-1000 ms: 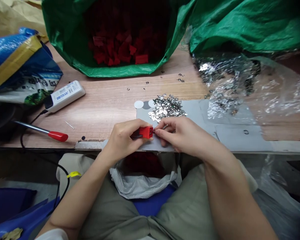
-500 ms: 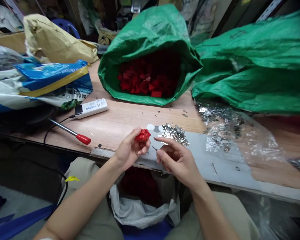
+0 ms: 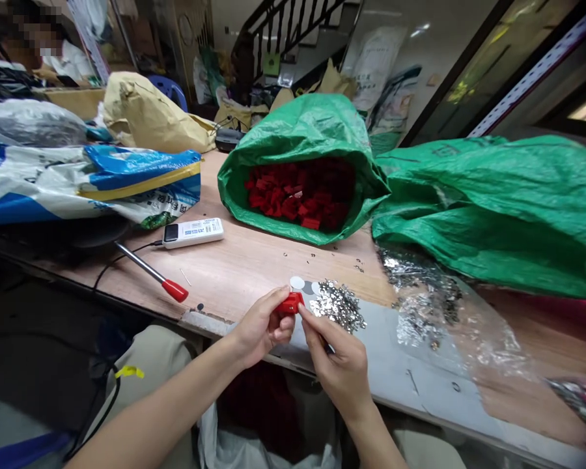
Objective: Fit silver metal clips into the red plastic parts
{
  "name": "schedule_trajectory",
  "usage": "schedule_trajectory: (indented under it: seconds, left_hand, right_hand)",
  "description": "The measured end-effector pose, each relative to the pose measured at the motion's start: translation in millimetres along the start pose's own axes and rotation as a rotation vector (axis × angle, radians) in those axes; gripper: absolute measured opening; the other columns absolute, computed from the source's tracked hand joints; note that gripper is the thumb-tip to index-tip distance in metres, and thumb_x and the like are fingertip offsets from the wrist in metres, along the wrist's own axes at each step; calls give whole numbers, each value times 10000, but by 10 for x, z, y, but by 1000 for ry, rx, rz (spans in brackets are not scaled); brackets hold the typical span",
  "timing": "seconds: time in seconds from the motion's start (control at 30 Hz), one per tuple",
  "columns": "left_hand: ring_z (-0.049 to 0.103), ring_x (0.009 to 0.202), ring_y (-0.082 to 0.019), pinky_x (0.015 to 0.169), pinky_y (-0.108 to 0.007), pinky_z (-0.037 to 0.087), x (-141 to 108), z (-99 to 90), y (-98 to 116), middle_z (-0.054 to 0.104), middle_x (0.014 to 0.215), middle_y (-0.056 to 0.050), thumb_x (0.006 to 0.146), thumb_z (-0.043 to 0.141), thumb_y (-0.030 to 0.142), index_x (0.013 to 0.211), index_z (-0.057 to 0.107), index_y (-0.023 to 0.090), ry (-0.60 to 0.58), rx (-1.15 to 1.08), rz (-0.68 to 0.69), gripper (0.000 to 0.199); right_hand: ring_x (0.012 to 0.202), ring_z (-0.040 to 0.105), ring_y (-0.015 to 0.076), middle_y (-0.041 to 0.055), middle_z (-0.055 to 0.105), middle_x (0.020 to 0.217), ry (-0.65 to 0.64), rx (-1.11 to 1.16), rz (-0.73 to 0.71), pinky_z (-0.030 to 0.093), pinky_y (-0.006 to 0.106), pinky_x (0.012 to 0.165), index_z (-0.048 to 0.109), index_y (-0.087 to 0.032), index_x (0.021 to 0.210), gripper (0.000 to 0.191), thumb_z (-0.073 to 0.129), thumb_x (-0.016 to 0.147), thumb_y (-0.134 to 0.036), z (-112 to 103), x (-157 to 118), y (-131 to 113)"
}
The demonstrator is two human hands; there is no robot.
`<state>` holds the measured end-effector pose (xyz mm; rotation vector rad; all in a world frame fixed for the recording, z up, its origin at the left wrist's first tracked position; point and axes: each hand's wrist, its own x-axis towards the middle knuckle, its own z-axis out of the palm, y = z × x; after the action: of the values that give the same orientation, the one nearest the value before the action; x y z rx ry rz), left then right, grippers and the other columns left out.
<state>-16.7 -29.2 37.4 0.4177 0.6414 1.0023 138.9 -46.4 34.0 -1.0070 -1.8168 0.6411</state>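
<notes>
My left hand (image 3: 266, 326) pinches a small red boxy piece (image 3: 290, 303) between thumb and fingers, over the table's front edge. My right hand (image 3: 339, 358) is closed beside it, the forefinger tip touching the right end of that piece. A dark bit of a thin tool (image 3: 329, 349) shows among the curled right fingers; its tip is hidden. Just behind the hands lies a pile of small shiny metal pieces (image 3: 339, 306) on a grey sheet (image 3: 385, 352). More red pieces (image 3: 293, 192) fill the mouth of a green woven sack (image 3: 312, 124).
Another green sack (image 3: 508, 208) and a clear plastic bag (image 3: 488, 332) of metal bits lie to the right. On the left are a white device (image 3: 194, 233) with a cable, a red-handled lever (image 3: 173, 289) and a blue-white bag (image 3: 141, 176). A pale sack (image 3: 215, 436) hangs open below the edge.
My right hand has come up to the red piece and its forefinger now touches it. The thin tool tip seen before is hidden. The view has tilted up.
</notes>
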Motion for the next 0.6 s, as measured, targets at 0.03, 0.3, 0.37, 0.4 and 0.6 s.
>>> schedule_trajectory:
  seconds: [0.03, 0.3, 0.37, 0.4, 0.6]
  left_hand:
    - [309, 368, -14, 412, -125, 238, -7, 6, 4, 442, 482, 92, 853, 657, 515, 779, 471, 179, -7, 14, 9, 392]
    - [637, 638, -205, 559, -263, 431, -388, 86, -64, 685, 695, -48, 765, 709, 535, 791, 629, 191, -392, 1468, 174, 354]
    - [696, 723, -303, 613, -332, 474, -386, 33, -234, 744, 788, -129, 720, 759, 480, 877, 697, 160, -479, 1878, 45, 362]
    - [712, 787, -349, 646, -365, 497, -356, 0, -327, 756, 862, -189, 724, 768, 412, 967, 710, 116, -480, 2029, -47, 387]
    - [742, 810, -345, 660, -366, 522, -164, -123, -450, 780, 923, -182, 786, 692, 219, 1114, 705, 137, -582, 2042, 101, 339]
  right_hand:
    - [567, 594, 173, 26, 654, 675, 45, 1, 60, 519, 292, 569, 762, -240, 1162, 282, 584, 942, -249, -10, 4, 34]
    - [476, 408, 96, -38, 512, 681, 409, 277, 461, 385, 247, 432, 686, -196, 1220, 430, 687, 882, -461, -330, 216, 308]
    - [474, 391, 93, -45, 499, 682, 360, 319, 487, 383, 248, 438, 661, -201, 1240, 457, 681, 880, -481, -327, 240, 288]
    - [473, 389, 96, -48, 489, 676, 333, 317, 496, 383, 251, 440, 647, -196, 1257, 484, 679, 877, -494, -310, 251, 269]
    - [468, 432, 136, -65, 406, 608, 130, -101, 428, 384, 268, 457, 589, -124, 1340, 607, 606, 894, -536, -173, 675, 252]
